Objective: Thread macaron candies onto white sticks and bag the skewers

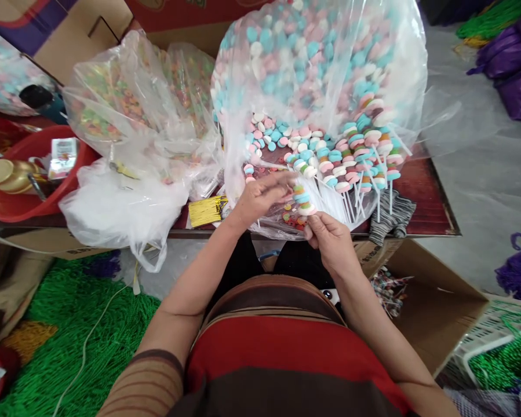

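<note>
The right hand (pixel 332 240) grasps the lower end of a candy skewer (pixel 302 198), pinching it between thumb and fingers. The left hand (pixel 260 200) is at the upper end of the skewer with its fingers stretched out and slightly bent; I cannot tell whether they grip it or only touch it. The skewer, a stack of pink, white, blue, yellow and green sweets, is held tilted close to the middle of the near edge of the table (pixel 436 202).

Just beyond the hands, a big clear bag (pixel 321 52) full of pink, blue and white sweets lies open toward that edge, with loose sweets (pixel 271 136) at its mouth. Filled skewers (pixel 364 150) are heaped to the right, above a row of white sticks (pixel 330 200). Small red and orange gummies (pixel 291 219) lie beside the left hand. A bundle of yellow ties (pixel 206 211) sits at the near edge, left of the hands. A grey striped glove (pixel 390 215) hangs partly over that edge near the right corner, and a white plastic bag (pixel 121 200) droops over it farther left.
</note>
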`<action>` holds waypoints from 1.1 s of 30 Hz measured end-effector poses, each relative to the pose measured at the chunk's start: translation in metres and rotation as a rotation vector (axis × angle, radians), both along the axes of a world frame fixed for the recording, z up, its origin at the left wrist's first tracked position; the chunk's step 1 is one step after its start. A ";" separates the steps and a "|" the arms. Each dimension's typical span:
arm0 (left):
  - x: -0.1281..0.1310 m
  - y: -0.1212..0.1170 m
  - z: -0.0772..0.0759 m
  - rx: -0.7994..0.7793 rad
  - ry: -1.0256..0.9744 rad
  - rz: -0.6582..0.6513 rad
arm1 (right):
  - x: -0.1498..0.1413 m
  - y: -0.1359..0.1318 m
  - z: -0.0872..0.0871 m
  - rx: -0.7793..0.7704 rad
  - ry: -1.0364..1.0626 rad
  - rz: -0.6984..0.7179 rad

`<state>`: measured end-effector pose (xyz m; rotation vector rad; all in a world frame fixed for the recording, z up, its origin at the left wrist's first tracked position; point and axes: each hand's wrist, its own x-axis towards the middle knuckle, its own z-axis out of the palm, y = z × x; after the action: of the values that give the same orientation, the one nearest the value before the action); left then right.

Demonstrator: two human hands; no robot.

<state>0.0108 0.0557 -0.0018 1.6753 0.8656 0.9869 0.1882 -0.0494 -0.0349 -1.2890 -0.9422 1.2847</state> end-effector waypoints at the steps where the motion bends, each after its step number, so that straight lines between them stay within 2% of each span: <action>1: -0.001 0.012 0.003 0.004 0.028 0.057 | 0.000 0.002 -0.001 -0.005 0.058 -0.017; 2: -0.002 0.026 0.005 0.030 0.094 0.139 | 0.000 0.003 -0.003 -0.006 0.108 -0.036; 4: -0.002 0.060 0.010 0.132 0.353 0.292 | 0.000 0.005 -0.005 -0.005 0.172 -0.067; 6: 0.001 0.092 0.013 0.217 0.695 0.339 | -0.001 0.007 -0.007 -0.014 0.207 -0.082; 8: 0.007 0.117 0.015 0.242 0.977 0.328 | -0.002 0.007 -0.008 -0.022 0.224 -0.087; 10: 0.014 0.131 0.016 0.219 1.169 0.281 | -0.002 0.007 -0.010 -0.026 0.226 -0.087; 14: 0.026 0.134 0.016 0.216 1.356 0.200 | -0.002 0.006 -0.011 -0.030 0.204 -0.072; 18: 0.029 0.131 0.013 0.224 1.403 0.191 | -0.002 0.005 -0.012 -0.039 0.186 -0.056; 27: 0.028 0.142 0.001 0.274 1.306 0.193 | -0.005 0.007 -0.015 -0.044 0.167 -0.024; 30: 0.027 0.142 0.002 0.228 1.220 0.230 | -0.003 0.006 -0.016 -0.038 0.191 -0.029; 33: 0.021 0.136 0.003 0.204 0.983 0.336 | 0.002 0.005 -0.011 -0.032 0.220 -0.047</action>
<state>0.0318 0.1917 0.0010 2.2627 1.7686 0.4071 0.1898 -0.0446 -0.0464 -1.1594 -0.7351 1.3779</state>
